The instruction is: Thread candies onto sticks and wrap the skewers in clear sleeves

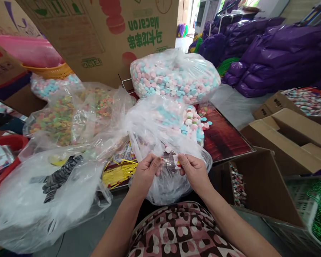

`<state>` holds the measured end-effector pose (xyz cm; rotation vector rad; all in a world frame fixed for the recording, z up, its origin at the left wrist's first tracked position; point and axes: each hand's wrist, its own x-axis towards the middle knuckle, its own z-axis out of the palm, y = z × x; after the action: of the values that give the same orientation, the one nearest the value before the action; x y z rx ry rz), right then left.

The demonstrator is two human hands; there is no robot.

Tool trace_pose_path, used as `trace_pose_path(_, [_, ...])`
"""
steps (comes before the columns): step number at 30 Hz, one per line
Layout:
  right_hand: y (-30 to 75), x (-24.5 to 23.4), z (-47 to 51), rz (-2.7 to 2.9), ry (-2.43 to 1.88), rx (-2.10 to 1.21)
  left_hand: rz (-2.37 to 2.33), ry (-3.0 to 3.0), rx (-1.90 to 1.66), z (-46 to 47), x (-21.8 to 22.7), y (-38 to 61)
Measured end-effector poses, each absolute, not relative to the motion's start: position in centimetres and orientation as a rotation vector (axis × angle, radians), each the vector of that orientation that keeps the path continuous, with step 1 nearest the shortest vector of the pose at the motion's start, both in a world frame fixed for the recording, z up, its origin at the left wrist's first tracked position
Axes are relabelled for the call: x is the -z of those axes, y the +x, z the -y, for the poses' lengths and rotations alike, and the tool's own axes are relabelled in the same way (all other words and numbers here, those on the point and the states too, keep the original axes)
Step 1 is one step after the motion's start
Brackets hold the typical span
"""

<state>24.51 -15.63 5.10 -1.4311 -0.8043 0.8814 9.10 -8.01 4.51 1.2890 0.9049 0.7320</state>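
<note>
My left hand [146, 172] and my right hand [193, 170] are both pinched on a small clear plastic packet [170, 162] with a printed label, held between them over an open plastic bag [160, 139] of pink, blue and white candies. A bundle of gold twist ties [117, 173] lies just left of my left hand. A larger tied bag of the same pastel candies [173, 76] sits behind on the dark red table [224, 137].
Bags of multicoloured ring candies [69, 114] lie at left, a big crumpled clear bag [42, 200] at front left. Open cardboard boxes [289, 142] stand at right, one holding packed sweets [238, 185]. Purple bags [278, 57] pile up behind. A large Macaron carton [109, 32] stands at the back.
</note>
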Motion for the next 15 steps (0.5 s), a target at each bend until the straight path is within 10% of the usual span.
trace_pose_path(15, [32.1,-6.7,12.4,1.009,-1.824,-0.372,-0.937,1.212,-0.955,7.4,-4.4,8.7])
